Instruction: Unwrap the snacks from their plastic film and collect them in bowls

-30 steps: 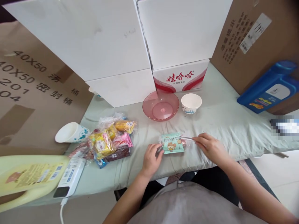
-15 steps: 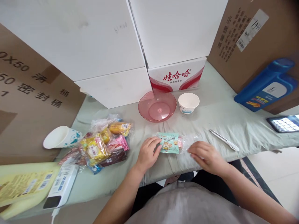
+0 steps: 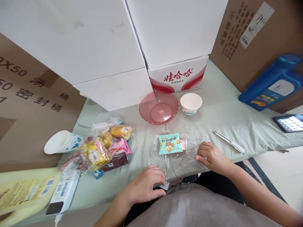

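A mint-green snack packet [image 3: 169, 144] with a cartoon animal on it lies on a clear plastic bag [image 3: 169, 160]. A pinkish packet [image 3: 183, 147] shows partly from under its right side. My left hand [image 3: 148, 186] hovers at the table's near edge, below the bag. Its thumb is apart from the fingers and nothing is in it. At the bag's right edge is my right hand [image 3: 213, 157], with its fingers curled in towards the thumb. Whether these fingers pinch the plastic is hidden.
A pile of wrapped snacks [image 3: 109, 148] and a tipped paper cup [image 3: 62, 142] lie left. Behind stand a pink dish [image 3: 161, 110] and a paper bowl [image 3: 191, 104], backed by white boxes [image 3: 177, 75]. A pen [image 3: 228, 142], blue bottle [image 3: 270, 88] and phone [image 3: 290, 123] are right.
My left hand has let go of the green packet and drawn back towards my body. My right hand has shifted slightly right. The clear bag now shows spread out under the packet.
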The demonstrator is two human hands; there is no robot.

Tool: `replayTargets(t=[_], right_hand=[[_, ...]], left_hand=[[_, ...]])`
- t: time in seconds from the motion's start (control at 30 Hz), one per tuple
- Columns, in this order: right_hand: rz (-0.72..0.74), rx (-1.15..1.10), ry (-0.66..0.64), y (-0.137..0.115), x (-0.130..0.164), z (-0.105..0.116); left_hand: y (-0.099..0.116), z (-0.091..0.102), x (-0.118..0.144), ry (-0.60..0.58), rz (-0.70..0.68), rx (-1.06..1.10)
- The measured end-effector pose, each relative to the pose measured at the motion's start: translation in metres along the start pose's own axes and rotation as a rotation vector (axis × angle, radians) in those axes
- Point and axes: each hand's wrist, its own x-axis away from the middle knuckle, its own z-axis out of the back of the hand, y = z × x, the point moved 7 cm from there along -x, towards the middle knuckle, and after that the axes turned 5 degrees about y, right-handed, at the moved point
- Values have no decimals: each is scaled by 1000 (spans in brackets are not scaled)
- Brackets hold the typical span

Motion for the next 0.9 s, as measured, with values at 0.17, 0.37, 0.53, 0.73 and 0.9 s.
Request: replayTargets(t=[0.17,0.37,0.53,0.73,0.9], right_hand=[[-14,-16,134,4,-4,-1],[-5,53,271,9,-12,-22],[2,59,272,10,-8,-25],[-26,51,244,12,-9,-25],[-29,40,250,12,-9,-26]], left_hand=[[-7,29,-38,335,87,-175],[-29,-16,-104,164,136,-516],[-50,4,-97,265,168,-362],[-71,48,-62,386,256,30],[-72,119,-33,892,380,134]])
